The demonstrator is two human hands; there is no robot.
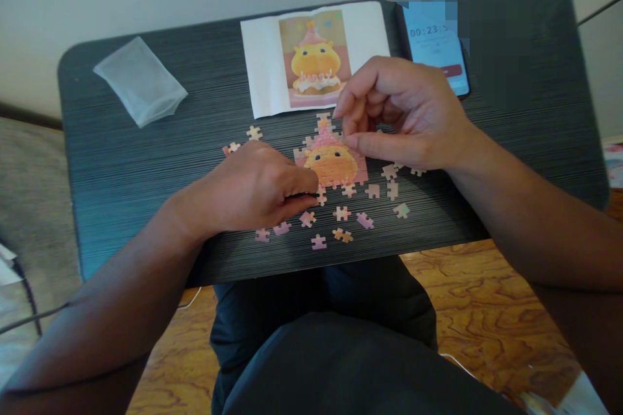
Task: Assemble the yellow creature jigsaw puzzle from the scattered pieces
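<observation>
A partly joined jigsaw puzzle [333,165] lies on the dark table, showing a yellow animal face under a pink pointed hat. At its lower left edge, my left hand [263,188] pinches a small jigsaw piece [322,196] between thumb and index finger. My right hand [403,113] hovers over the puzzle's upper right side. Its fingers are curled, with thumb and index fingertips apart and nothing visible between them. Loose pieces are scattered around, among them a pinkish one [342,213], a purple one [365,220] and an orange one [342,235]. Both hands cover some pieces.
Behind the puzzle lies a paper sheet [265,65] printed with the full picture. A phone [438,58] showing a timer sits at the back right, partly blurred out. On the left is a translucent bag [141,81]. The table's front edge runs close to my lap.
</observation>
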